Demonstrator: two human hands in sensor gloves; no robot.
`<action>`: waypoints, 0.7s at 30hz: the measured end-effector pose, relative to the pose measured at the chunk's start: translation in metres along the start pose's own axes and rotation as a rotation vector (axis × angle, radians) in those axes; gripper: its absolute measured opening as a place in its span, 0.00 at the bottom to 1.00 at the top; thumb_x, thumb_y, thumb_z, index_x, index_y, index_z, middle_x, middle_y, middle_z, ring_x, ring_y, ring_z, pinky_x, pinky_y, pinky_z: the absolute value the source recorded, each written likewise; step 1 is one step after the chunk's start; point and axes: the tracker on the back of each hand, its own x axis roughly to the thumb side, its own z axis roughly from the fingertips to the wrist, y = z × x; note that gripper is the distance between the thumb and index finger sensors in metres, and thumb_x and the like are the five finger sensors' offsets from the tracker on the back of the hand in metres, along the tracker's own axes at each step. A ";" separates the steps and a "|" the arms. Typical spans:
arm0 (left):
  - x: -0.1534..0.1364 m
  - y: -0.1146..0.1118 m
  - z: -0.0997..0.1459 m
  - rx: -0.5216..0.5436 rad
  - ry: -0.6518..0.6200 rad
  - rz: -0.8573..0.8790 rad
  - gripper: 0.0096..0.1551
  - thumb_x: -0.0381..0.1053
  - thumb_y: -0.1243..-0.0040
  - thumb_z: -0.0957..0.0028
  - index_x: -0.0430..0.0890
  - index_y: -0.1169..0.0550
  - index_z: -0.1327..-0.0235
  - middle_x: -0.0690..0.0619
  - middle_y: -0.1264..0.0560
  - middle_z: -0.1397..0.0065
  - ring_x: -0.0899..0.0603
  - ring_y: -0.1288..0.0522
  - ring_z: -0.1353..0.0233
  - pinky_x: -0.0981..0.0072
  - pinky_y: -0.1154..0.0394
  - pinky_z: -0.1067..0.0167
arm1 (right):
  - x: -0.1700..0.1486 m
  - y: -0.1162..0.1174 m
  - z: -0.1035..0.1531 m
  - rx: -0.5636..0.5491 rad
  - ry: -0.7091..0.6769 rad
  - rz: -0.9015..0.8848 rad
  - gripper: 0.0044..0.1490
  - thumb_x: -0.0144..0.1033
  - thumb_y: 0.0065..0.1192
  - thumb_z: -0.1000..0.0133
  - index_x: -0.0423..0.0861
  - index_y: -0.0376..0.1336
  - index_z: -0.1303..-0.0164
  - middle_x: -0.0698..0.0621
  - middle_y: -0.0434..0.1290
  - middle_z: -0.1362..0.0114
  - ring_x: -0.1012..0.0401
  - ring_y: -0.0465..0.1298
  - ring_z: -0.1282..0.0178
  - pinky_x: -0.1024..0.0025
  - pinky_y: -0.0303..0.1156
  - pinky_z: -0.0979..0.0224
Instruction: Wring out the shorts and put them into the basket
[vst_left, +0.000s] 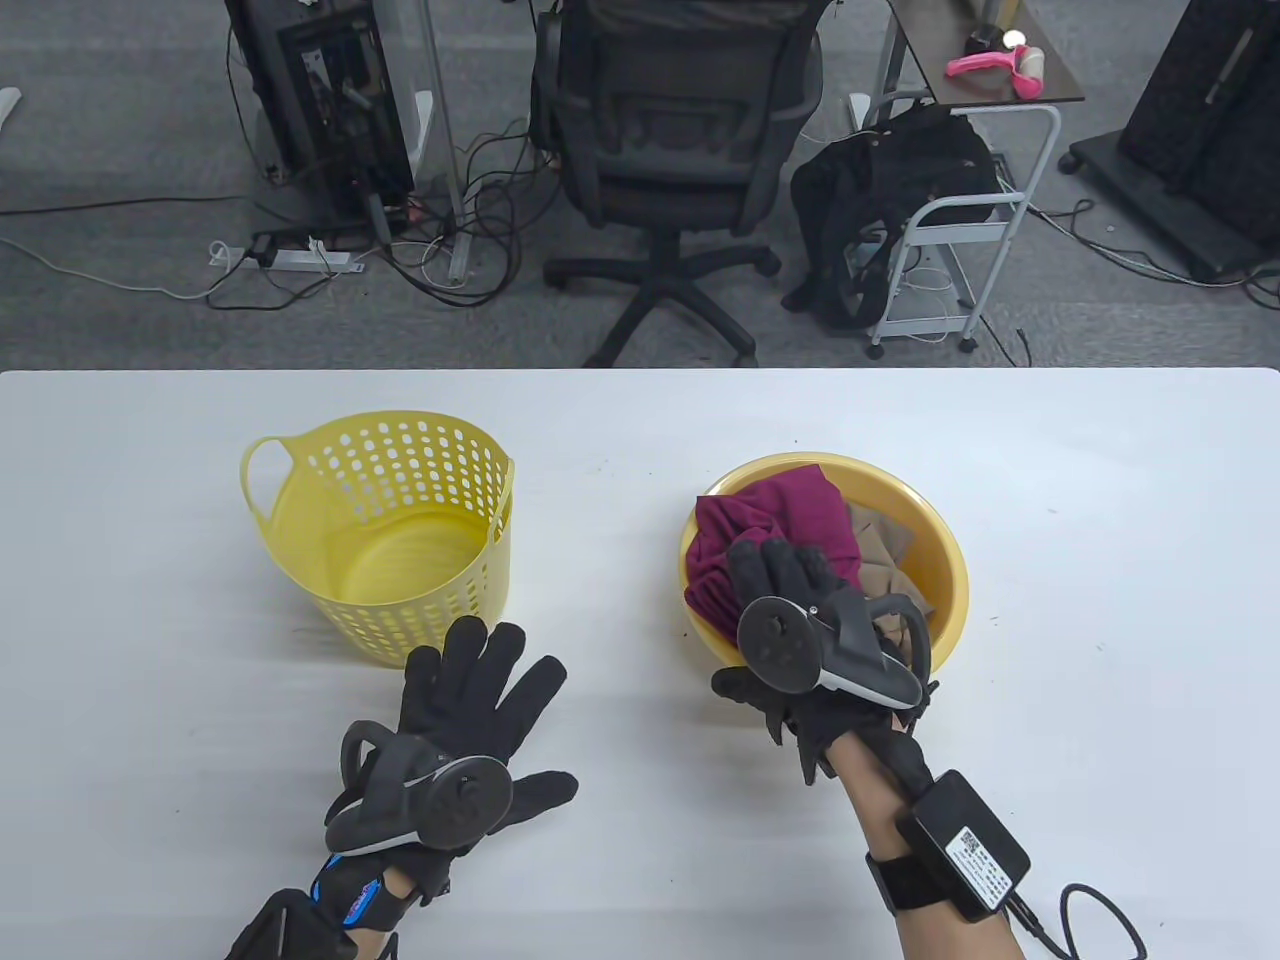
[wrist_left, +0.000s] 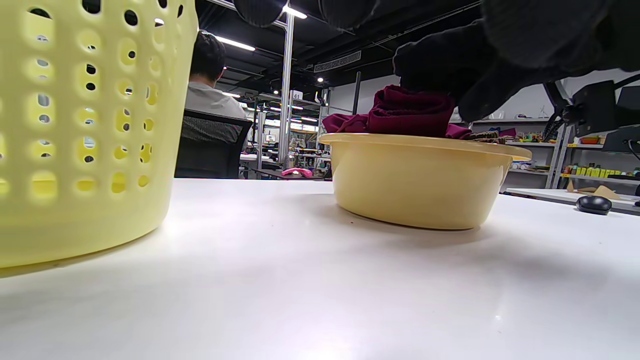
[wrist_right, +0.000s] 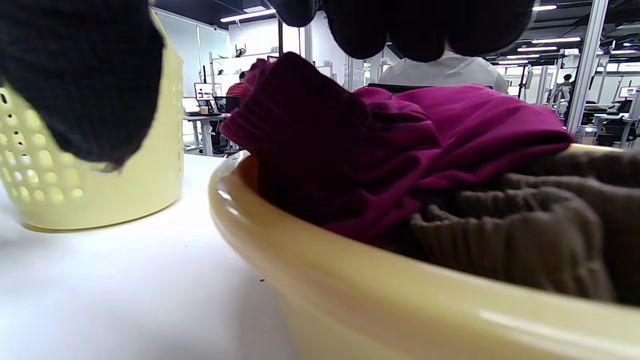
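Observation:
The maroon shorts (vst_left: 780, 515) lie bunched in a yellow basin (vst_left: 940, 560) on the right of the white table, with brown shorts (vst_left: 882, 548) beside them. My right hand (vst_left: 770, 590) reaches over the basin's near rim. Its fingers (wrist_right: 400, 25) hang just above the maroon shorts (wrist_right: 375, 150), the thumb (wrist_right: 75, 100) held apart to the left, nothing gripped. The empty perforated yellow basket (vst_left: 380, 530) stands at left. My left hand (vst_left: 520, 710) lies flat on the table in front of the basket, fingers spread.
Bare table separates the basket (wrist_left: 75, 150) from the basin (wrist_left: 420, 185). Beyond the table's far edge stand an office chair (vst_left: 670, 150), a white cart (vst_left: 960, 230) and cables on the floor. A person (wrist_left: 210, 100) sits in the background.

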 end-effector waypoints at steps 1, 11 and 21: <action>0.000 0.000 0.000 0.000 0.000 0.000 0.58 0.77 0.43 0.50 0.49 0.46 0.13 0.29 0.52 0.10 0.15 0.55 0.16 0.13 0.53 0.34 | 0.000 0.001 -0.003 0.011 0.002 0.009 0.71 0.64 0.76 0.54 0.38 0.42 0.16 0.30 0.51 0.18 0.32 0.59 0.22 0.39 0.64 0.27; -0.001 0.001 0.001 0.002 -0.004 -0.005 0.58 0.77 0.43 0.50 0.49 0.46 0.13 0.29 0.52 0.10 0.15 0.55 0.16 0.13 0.53 0.34 | -0.004 0.010 -0.017 0.046 0.034 -0.018 0.65 0.54 0.76 0.51 0.37 0.44 0.18 0.32 0.56 0.19 0.35 0.64 0.24 0.42 0.68 0.28; 0.000 0.001 0.001 0.004 -0.006 -0.012 0.58 0.77 0.43 0.50 0.49 0.46 0.13 0.29 0.52 0.10 0.15 0.55 0.16 0.13 0.53 0.33 | -0.004 0.007 -0.022 -0.044 0.044 0.048 0.55 0.47 0.76 0.50 0.38 0.51 0.21 0.36 0.64 0.24 0.40 0.72 0.29 0.49 0.74 0.32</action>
